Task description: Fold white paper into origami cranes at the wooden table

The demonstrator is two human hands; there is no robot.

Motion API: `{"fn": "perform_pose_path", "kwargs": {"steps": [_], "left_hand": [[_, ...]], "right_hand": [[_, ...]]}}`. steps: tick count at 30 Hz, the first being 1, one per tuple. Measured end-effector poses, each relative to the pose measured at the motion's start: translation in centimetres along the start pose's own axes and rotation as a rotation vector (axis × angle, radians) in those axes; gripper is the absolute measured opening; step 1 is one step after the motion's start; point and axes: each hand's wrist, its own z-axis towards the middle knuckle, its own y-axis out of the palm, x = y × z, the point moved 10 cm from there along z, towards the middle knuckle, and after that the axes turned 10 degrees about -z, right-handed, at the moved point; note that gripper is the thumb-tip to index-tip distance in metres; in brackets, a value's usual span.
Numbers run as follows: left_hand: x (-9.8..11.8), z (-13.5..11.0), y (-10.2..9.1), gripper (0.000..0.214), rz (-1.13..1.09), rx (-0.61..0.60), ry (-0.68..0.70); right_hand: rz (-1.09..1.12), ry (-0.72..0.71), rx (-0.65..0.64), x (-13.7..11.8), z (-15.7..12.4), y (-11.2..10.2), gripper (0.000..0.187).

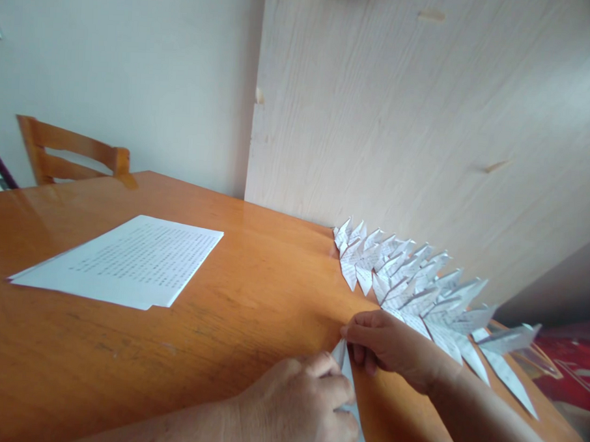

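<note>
"What is the work centred on?"

"A narrow paper piece [347, 368], low on the table [263, 278], between the two hands. Take it as the middle of the clock."

"And the fingers?"

"The right hand [385, 342], just past one o'clock, pinches the piece's upper tip between thumb and forefinger; its other fingers curl below. The left hand [311, 401] lies on the nine o'clock side, fingers bent and close together over the paper. Its thumb is hidden, so I can't tell whether it grips from beneath."

"How far along does it look?"

"This piece seems partway through folding, I'd judge; the hands cover too much to say how many creases remain. At one o'clock, many folded papers [409, 284] stand in close rows, points up, and those look finished."

"What appears unworked?"

"The printed sheets [127, 262] at ten o'clock. They lie flat in a slightly uneven stack, with no folds that I can see. Whether they are meant for folding, I can't tell."

"Any containers?"

"None that I can make out. Folded papers and sheets alike rest straight on the tabletop."

"Farther out?"

"A pale wooden board [378, 107] rises at twelve, a wooden chair [78, 142] stands between ten and eleven, and near three there's a red surface [572, 363], too blurred to name."
</note>
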Motion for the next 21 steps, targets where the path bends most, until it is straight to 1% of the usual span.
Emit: {"fn": "perform_pose_path", "kwargs": {"steps": [4,6,12,16,21], "left_hand": [[0.32,-0.09,-0.39,0.016,0.014,0.004,-0.001],[0.41,-0.06,-0.53,0.016,0.019,0.003,-0.002],[0.40,0.03,-0.50,0.016,0.028,0.001,0.005],[0.35,0.00,-0.31,0.014,0.041,0.003,0.006],[0.33,-0.04,-0.28,0.013,0.063,0.013,0.001]], "right_hand": [[0.000,-0.024,0.002,0.26,0.25,0.03,0.021],[-0.001,-0.026,0.013,0.31,0.27,-0.07,0.021],[0.054,0.051,0.027,0.80,0.14,-0.37,0.020],[0.099,0.048,0.039,0.95,0.07,-0.64,0.020],[0.111,0.025,-0.002,0.93,-0.35,-0.36,0.017]]}}
